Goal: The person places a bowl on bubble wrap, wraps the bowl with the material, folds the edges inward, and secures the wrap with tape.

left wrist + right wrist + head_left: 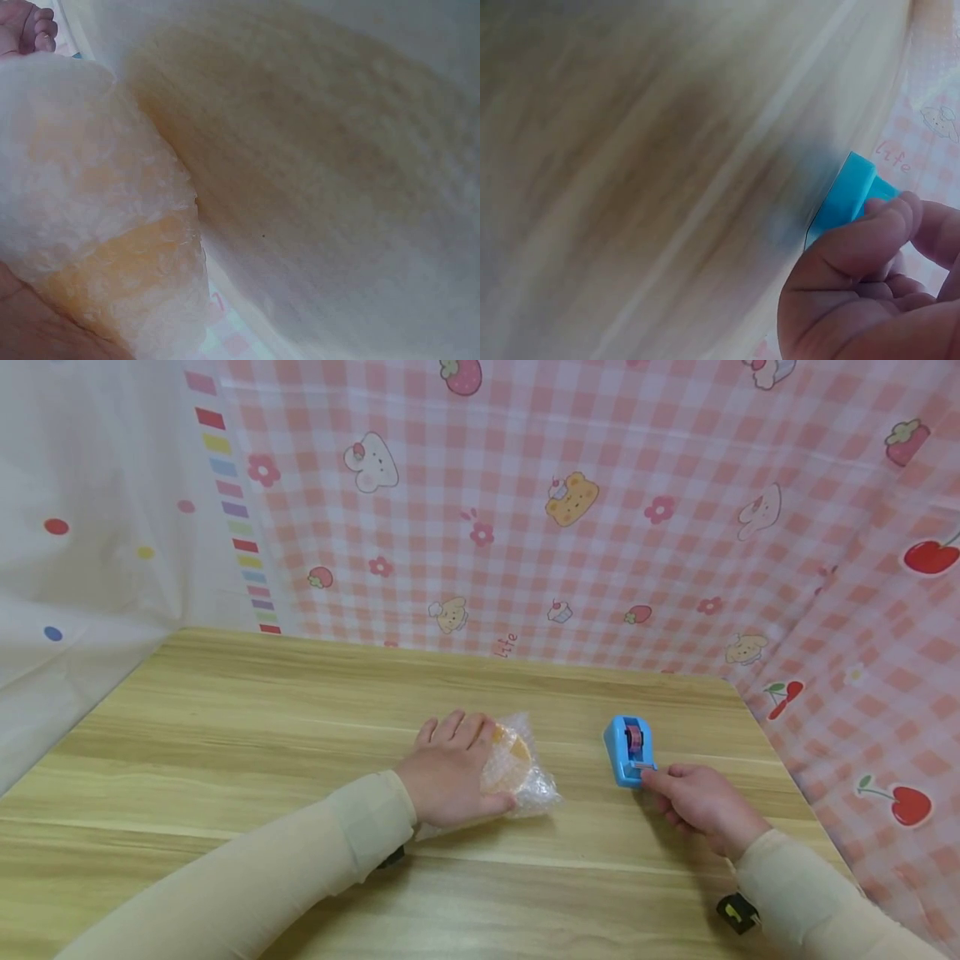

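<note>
My left hand [450, 772] lies on a bubble-wrapped package [517, 768], fingers extended along its far side and thumb along its near side. Something round and orange shows through the clear wrap. In the left wrist view, the wrapped package [112, 202] fills the left part, with an edge of palm below it. A light blue tape dispenser [621, 752] with a small reel stands to the right. My right hand [701, 802] is at its near end, thumb and forefinger pinched together at the cutter, seemingly on the tape end. The right wrist view shows these pinched fingers beside the dispenser [844, 195].
Both hands work over a wood-grain table [262, 718]. A pink checked cloth [525, 560] hangs behind and to the right, and a pale dotted cloth [90, 585] hangs at the left. A small black device [737, 913] is by the right wrist.
</note>
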### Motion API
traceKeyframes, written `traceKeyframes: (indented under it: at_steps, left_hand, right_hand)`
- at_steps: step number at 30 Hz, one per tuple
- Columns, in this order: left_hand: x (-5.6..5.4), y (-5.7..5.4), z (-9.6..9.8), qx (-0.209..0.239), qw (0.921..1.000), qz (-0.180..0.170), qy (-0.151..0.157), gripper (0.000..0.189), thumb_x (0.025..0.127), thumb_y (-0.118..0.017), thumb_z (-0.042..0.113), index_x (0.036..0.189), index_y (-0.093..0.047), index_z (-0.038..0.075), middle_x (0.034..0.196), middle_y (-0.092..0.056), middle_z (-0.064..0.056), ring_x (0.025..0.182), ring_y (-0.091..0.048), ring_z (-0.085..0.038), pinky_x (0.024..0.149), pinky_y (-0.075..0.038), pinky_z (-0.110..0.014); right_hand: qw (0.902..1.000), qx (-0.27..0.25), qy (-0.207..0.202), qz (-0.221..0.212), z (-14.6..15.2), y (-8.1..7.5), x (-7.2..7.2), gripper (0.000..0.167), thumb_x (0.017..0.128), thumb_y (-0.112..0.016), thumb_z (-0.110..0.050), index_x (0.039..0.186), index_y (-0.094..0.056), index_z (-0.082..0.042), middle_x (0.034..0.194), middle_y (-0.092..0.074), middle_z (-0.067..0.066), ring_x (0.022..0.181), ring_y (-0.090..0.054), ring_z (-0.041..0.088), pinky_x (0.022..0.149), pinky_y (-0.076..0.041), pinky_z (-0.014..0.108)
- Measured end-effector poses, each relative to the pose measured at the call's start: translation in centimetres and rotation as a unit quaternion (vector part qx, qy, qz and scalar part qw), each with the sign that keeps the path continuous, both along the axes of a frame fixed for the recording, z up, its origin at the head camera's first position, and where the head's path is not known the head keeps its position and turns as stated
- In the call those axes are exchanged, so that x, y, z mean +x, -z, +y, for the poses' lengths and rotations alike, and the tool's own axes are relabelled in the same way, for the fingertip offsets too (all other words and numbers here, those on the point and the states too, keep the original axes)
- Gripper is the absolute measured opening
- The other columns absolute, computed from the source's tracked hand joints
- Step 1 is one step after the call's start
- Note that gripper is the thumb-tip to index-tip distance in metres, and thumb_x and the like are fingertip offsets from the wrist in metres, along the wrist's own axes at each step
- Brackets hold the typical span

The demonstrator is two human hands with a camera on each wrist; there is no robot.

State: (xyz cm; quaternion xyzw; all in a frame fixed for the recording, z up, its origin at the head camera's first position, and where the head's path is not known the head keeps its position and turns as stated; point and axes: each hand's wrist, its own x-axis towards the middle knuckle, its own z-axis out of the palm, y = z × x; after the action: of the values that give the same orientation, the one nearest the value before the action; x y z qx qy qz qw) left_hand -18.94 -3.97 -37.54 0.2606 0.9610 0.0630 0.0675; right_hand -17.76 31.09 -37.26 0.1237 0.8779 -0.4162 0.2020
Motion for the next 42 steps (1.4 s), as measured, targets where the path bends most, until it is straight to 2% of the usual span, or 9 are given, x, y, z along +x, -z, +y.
traceKeyframes:
  at_steps: [9,17,25,32,37,42]
  left_hand:
    - [0.0,0.0,0.0,-0.001,1.0,-0.005,-0.001,0.109,0.094,-0.047,0.08,0.168,-0.021,0.006,0.175,-0.022,-0.011,0.162,-0.019,-0.039,0.129,-0.017,-0.064]
    - [0.0,-0.1,0.0,-0.002,1.0,-0.003,0.0,0.108,0.094,-0.047,0.08,0.168,-0.021,0.006,0.175,-0.023,-0.011,0.162,-0.019,-0.039,0.129,-0.017,-0.063]
    - [0.0,-0.1,0.0,0.001,1.0,-0.007,-0.001,0.108,0.094,-0.048,0.079,0.168,-0.022,0.006,0.175,-0.023,-0.01,0.162,-0.018,-0.04,0.129,-0.017,-0.063]
    - [0.0,-0.2,0.1,-0.002,1.0,-0.007,-0.003,0.107,0.094,-0.048,0.079,0.168,-0.021,0.006,0.175,-0.023,-0.01,0.162,-0.018,-0.039,0.13,-0.016,-0.063]
    - [0.0,-0.1,0.1,-0.001,1.0,-0.002,-0.002,0.108,0.094,-0.048,0.079,0.168,-0.022,0.005,0.175,-0.023,-0.011,0.162,-0.019,-0.04,0.13,-0.017,-0.063]
    - [0.0,-0.2,0.1,-0.003,1.0,-0.001,-0.002,0.109,0.094,-0.048,0.08,0.168,-0.02,0.004,0.175,-0.023,-0.012,0.162,-0.019,-0.04,0.13,-0.017,-0.063]
  right_hand:
    - [0.9998,0.0,0.009,0.016,-0.4,0.2,0.0,0.036,0.11,-0.055,-0.036,0.111,-0.066,-0.002,0.083,-0.056,0.001,0.077,-0.053,0.018,0.066,-0.046,0.03]
    - [0.995,0.082,-0.014,0.055,-0.8,0.2,0.0,0.043,0.108,-0.056,-0.039,0.12,-0.068,0.0,0.097,-0.062,0.007,0.093,-0.053,0.024,0.072,-0.043,0.031]
    - [0.991,0.119,-0.02,0.058,-1.2,-0.1,0.3,0.04,0.108,-0.056,-0.037,0.117,-0.069,0.0,0.085,-0.058,0.005,0.085,-0.052,0.023,0.067,-0.043,0.032]
    - [0.9881,0.134,-0.034,0.067,-1.3,-0.2,0.4,0.037,0.109,-0.053,-0.032,0.116,-0.069,0.001,0.086,-0.058,0.006,0.083,-0.052,0.023,0.066,-0.043,0.032]
    - [0.9867,0.134,-0.056,0.072,-1.3,-0.4,0.4,0.034,0.108,-0.052,-0.029,0.108,-0.07,0.0,0.082,-0.057,0.005,0.078,-0.051,0.022,0.064,-0.042,0.033]
    - [0.9885,0.125,-0.057,0.063,-1.2,-0.5,0.3,0.034,0.108,-0.053,-0.029,0.103,-0.071,0.0,0.088,-0.06,0.007,0.082,-0.049,0.022,0.067,-0.04,0.033]
